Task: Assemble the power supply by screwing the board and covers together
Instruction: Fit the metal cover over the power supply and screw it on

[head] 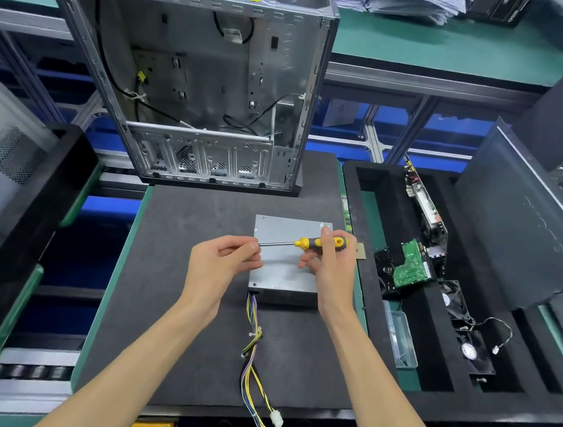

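Note:
A grey metal power supply box point(281, 272) lies flat on the dark mat, its cover on top. A bundle of yellow, blue and black wires point(253, 348) runs from its near left corner toward me. Above the box my right hand point(331, 269) grips the yellow and black handle of a screwdriver point(318, 242), which lies roughly level and points left. The fingers of my left hand point(223, 263) are pinched at the tip of the metal shaft. Whether a screw sits between those fingers is hidden.
An open computer case point(197, 77) stands at the mat's far edge. A black foam tray point(435, 383) on the right holds circuit boards point(412, 267), fans point(473, 352) and a clear plastic box point(400, 338). A dark panel point(526, 230) leans at the right.

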### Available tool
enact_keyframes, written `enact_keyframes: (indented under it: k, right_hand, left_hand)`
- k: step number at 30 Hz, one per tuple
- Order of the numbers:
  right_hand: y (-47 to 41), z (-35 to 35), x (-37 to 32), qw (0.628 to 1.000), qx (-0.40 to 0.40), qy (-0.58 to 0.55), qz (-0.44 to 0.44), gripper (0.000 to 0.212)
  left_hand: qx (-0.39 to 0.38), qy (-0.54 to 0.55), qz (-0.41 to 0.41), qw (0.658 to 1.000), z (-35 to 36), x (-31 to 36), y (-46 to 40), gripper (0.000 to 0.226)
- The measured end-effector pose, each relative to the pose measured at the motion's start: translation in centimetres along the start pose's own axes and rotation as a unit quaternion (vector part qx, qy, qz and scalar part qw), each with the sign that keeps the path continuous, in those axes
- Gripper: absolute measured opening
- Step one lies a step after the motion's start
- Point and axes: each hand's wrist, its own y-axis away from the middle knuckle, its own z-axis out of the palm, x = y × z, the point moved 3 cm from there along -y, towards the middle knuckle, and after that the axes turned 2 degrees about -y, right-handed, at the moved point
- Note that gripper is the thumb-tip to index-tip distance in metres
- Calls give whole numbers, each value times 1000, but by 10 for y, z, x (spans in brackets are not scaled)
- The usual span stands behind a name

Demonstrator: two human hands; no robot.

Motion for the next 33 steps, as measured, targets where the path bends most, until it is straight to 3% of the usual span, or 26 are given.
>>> enact_keyframes:
  k: [2,6,9,15,18,21,24,28,33]
  right_hand:
    - [1,1,-2,1000,-6,-9,5,20]
    - [3,0,-3,996,-23,-78,42,15]
    - [6,-3,-3,987,-39,-140,68,19]
    - [4,-4,-7,965,-10,-236,112,17]
    - [-2,-5,-8,958,12,-257,124,13]
    - [-12,-2,-9,964,35,-238,112,18]
    - [-25,6,-10,979,55,-180,75,25]
    - [-43,18,-13,996,44,-80,16,39]
    - [-57,32,-17,996,-26,45,-72,33]
  left_hand:
    - [-1,-20,10,1000,1,0,-2,7]
    - [-19,78,-50,995,4,0,-7,11]
    - [-20,96,-41,994,13,6,-12,14]
    - [-74,50,-28,996,24,13,-24,18]
    - [-6,-40,-10,999,12,8,-43,21]
    - [49,-171,-8,984,5,-2,-67,39]
    - [5,-234,-55,971,16,-16,-80,56]
    - [-34,-146,-53,987,24,-32,-76,22]
    - [-43,-100,-63,992,23,-36,-79,21]
